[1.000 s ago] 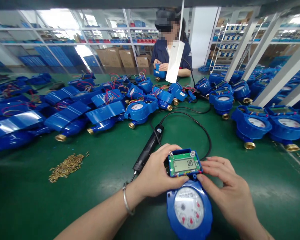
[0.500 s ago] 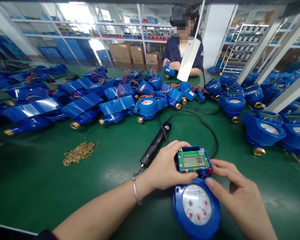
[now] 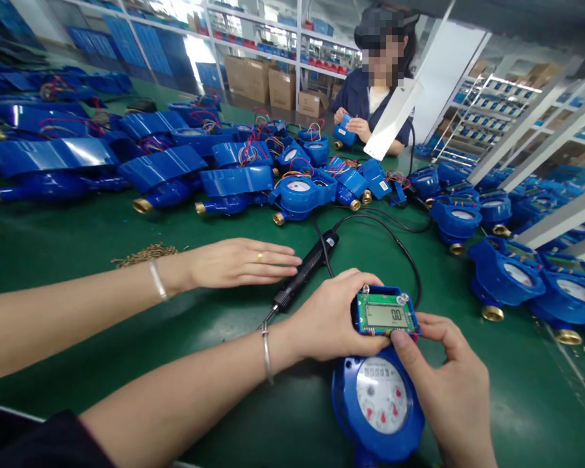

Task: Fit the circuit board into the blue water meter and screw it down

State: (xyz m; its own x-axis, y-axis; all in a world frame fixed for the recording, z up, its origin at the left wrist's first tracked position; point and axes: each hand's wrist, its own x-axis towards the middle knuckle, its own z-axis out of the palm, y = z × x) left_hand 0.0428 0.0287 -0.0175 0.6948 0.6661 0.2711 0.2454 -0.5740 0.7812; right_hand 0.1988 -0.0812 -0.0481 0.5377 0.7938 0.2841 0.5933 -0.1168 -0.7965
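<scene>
A blue water meter [image 3: 338, 396] with a white dial stands before me on the green table. Its box holds a green circuit board [image 3: 362, 318] with a lit display. My left hand [image 3: 324, 316] is closed round the left side of that box, thumb along its lower edge. On the other side, my right hand [image 3: 451, 370] pinches the box, its thumb at the board's lower edge and fingers at the right wall. Another person's hand [image 3: 236, 263] reaches in from the left, fingers stretched out beside a black electric screwdriver [image 3: 299, 279].
Several blue meters [image 3: 238, 188] with loose wires line the table's far side; more meters [image 3: 507, 273] stand at right. A pile of brass screws [image 3: 146, 253] lies partly behind the other person's arm. A black cable [image 3: 414, 253] loops behind my meter. A person [image 3: 375, 110] sits opposite.
Another person's arm has come in from the left towards the screwdriver. My right thumb has moved up from below the box onto the board's lower edge. The view has tilted.
</scene>
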